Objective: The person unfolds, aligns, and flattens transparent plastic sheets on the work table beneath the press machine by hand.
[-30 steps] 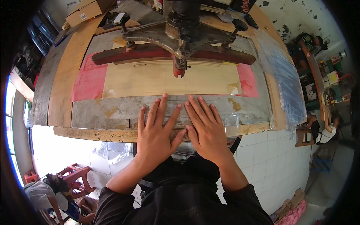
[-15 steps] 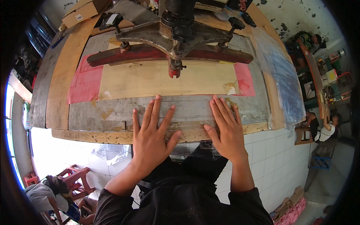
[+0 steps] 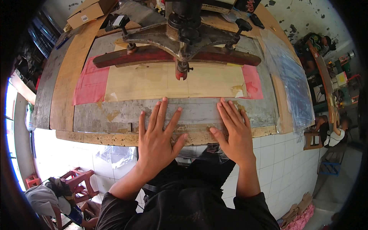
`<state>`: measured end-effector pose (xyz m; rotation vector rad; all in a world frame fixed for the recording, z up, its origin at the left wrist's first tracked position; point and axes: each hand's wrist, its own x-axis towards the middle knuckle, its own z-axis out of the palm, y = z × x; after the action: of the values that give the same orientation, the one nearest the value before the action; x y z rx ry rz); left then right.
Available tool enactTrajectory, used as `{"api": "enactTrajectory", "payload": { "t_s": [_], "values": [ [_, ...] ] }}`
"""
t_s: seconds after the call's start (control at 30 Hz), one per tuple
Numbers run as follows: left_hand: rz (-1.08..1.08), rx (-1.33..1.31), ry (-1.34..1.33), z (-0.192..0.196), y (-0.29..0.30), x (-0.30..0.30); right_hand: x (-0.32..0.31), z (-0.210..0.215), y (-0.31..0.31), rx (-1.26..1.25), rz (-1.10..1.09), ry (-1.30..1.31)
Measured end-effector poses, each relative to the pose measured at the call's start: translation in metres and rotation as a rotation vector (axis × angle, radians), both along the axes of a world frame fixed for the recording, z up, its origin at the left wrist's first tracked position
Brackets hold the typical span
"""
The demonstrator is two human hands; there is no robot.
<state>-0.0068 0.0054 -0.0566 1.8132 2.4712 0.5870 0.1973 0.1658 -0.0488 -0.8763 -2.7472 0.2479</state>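
A brown cardboard box (image 3: 93, 10) is lying at the far left corner of the workbench, beside a long plywood strip (image 3: 72, 73) that is running down the bench's left side. A crumpled sheet of clear plastic film (image 3: 290, 78) is draping over the right end of the bench. Below the bench, white floor tiles (image 3: 283, 168) are showing, and another scrap of clear plastic (image 3: 112, 155) is lying on them. A red plastic stool (image 3: 78, 184) is standing at lower left. At the right edge a person (image 3: 332, 132) is sitting near a small wooden stool (image 3: 311, 140). Flattened cardboard pieces (image 3: 297, 211) are lying at lower right.
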Motion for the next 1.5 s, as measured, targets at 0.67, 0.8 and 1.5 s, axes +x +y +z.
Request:
{"api": "enactTrajectory", "payload": {
  "t_s": [0.67,0.8,1.5],
  "values": [
    [0.05,0.024,0.019,0.018,-0.017,0.021,0.004,-0.006,-0.005,-0.028,0.23,0.069],
    [-0.189,0.128,-0.076,0.002,0.009,0.034,-0.019,-0.008,-0.006,-0.247,0.358,0.236],
    [-0.246,0.275,-0.059,-0.003,0.053,0.028,0.089,-0.128,-0.05,-0.461,-0.284,0.598]
  ]
}}
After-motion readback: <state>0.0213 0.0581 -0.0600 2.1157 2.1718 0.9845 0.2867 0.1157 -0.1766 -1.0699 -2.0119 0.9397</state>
